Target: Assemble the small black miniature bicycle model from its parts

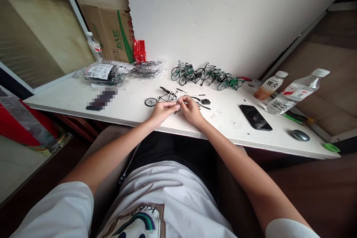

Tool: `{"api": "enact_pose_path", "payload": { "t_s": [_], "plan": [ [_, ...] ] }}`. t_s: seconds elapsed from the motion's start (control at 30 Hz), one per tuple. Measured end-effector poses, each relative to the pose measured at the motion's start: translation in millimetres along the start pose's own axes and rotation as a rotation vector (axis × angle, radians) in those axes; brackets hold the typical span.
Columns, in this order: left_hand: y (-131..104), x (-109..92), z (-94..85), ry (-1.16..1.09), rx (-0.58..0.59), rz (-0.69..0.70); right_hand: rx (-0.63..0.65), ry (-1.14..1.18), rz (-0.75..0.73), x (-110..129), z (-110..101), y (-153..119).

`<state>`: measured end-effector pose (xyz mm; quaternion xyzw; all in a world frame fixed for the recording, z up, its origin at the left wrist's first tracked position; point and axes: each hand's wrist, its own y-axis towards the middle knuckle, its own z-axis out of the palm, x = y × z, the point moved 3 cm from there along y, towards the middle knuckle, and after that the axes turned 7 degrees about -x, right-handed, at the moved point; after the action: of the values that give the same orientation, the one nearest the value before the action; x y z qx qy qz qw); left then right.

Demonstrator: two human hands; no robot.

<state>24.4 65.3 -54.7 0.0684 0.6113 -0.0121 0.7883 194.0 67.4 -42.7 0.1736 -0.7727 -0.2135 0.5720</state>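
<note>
My left hand [164, 111] and my right hand [191, 109] meet at their fingertips over the front part of the white table [125, 109]. Both are closed in a pinch around something small and dark, too tiny to make out. Just behind and left of them lies a partly built black model bicycle [166, 93] with one wheel [151, 102] at its left end. Loose black parts are scattered around my right hand, among them a small dark block [205, 101] and thin rods [203, 106].
Several small green and black bicycles [192, 75] stand at the back. Plastic-bagged parts [102, 72] lie back left, near a cardboard box [111, 33]. On the right are a phone [255, 117], a water bottle [295, 93], an orange-brown bottle [270, 86] and a mouse [300, 135].
</note>
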Motion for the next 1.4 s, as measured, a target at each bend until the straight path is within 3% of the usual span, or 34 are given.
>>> {"api": "enact_pose_path", "payload": {
  "t_s": [0.4,0.83,1.4],
  "plan": [
    [2.3,6.6,-3.0,0.020,-0.001,0.005,-0.027,-0.102,-0.019,-1.0,-0.8,-0.3],
    [1.2,3.9,-1.5,0.016,0.003,0.034,0.006,-0.065,-0.022,0.3,-0.5,0.6],
    [0.4,3.0,-0.4,0.092,-0.015,0.109,0.145,0.240,0.092,-0.9,-1.4,3.7]
  ]
}}
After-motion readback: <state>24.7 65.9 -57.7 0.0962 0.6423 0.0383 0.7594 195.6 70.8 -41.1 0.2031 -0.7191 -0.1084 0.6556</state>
